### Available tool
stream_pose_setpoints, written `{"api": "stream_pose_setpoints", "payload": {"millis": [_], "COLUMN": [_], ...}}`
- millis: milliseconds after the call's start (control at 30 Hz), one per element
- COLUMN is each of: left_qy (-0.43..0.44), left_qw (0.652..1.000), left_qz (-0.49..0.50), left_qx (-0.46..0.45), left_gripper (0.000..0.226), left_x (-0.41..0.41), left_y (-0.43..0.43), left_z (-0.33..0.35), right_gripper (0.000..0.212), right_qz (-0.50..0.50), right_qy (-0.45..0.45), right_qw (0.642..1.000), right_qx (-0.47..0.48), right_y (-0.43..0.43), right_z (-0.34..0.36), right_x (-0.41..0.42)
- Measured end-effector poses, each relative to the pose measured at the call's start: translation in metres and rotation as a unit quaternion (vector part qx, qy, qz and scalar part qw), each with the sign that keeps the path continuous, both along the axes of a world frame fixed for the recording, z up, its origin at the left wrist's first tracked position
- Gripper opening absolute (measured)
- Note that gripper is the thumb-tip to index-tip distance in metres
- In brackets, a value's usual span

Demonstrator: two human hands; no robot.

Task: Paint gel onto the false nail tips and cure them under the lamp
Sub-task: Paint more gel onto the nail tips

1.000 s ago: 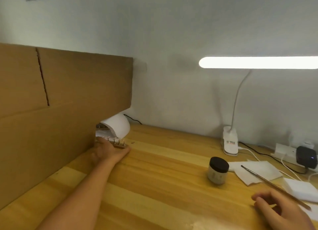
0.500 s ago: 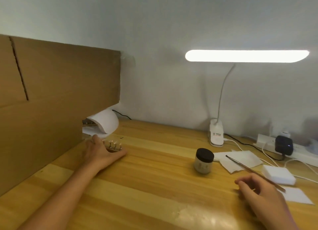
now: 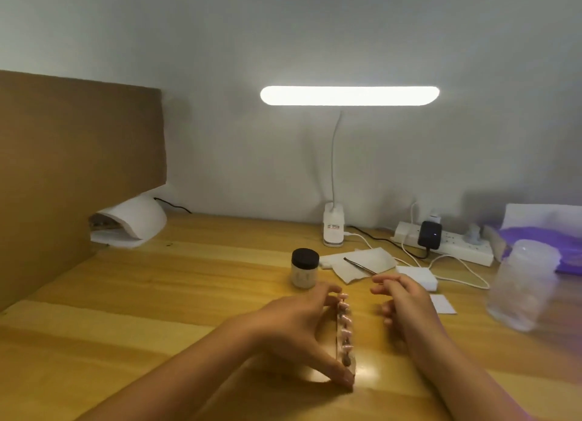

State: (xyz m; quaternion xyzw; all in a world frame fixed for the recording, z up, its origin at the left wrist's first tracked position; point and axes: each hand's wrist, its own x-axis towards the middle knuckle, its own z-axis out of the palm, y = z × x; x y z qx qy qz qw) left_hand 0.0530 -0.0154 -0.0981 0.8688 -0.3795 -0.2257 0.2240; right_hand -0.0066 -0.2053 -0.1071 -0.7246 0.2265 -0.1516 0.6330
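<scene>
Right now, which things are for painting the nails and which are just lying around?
For the job: strip of nail tips, jar, brush, curing lamp.
Just lying about: power strip, plastic cup, cardboard, purple bag.

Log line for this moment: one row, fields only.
left hand grips nail-tip strip | right hand pinches brush | gel jar capped | curing lamp far left

Wooden table [image 3: 157, 294] carries a desk lamp [image 3: 333, 229]; jar [image 3: 304, 267] and nail-tip holder [image 3: 345, 329] before it, curing lamp [image 3: 135, 220] far left.
</scene>
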Motion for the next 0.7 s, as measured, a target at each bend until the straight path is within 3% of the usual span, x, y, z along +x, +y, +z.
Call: {"api": "stream_pose_setpoints", "payload": {"millis": [167,300,467,567,700], "left_qy": [0.117,0.17,0.051,-0.007,-0.074], "left_qw": [0.992,0.978,0.971,0.956,0.953], "left_qz": [-0.014,-0.002,0.084,0.12,0.132], "left_qx": [-0.043,-0.12,-0.219,-0.266,-0.264], "left_gripper": [0.108,0.07,0.043,0.04,0.044], "left_x": [0.022,0.036,0.034,0.032,0.027], "left_y": [-0.01,-0.004,-0.012,-0.016,-0.019], "left_z": [0.001,-0.007,-0.025,-0.035,-0.036], "right_gripper": [0.034,0.035,0.033,0.029,0.027], "right_qz": [0.07,0.04,0.016,0.027,0.036], "right_qy": [0.01,0.009,0.033,0.041,0.042], "right_qw": [0.981,0.935,0.938,0.928,0.938], "right_qx": [-0.181,-0.353,-0.345,-0.369,-0.343], "right_y": [-0.008,-0.015,-0.023,-0.023,-0.026], "right_z": [-0.012,-0.019,-0.017,-0.019,-0.019], "right_x": [-0.006,-0.002,0.001,0.002,0.001]}}
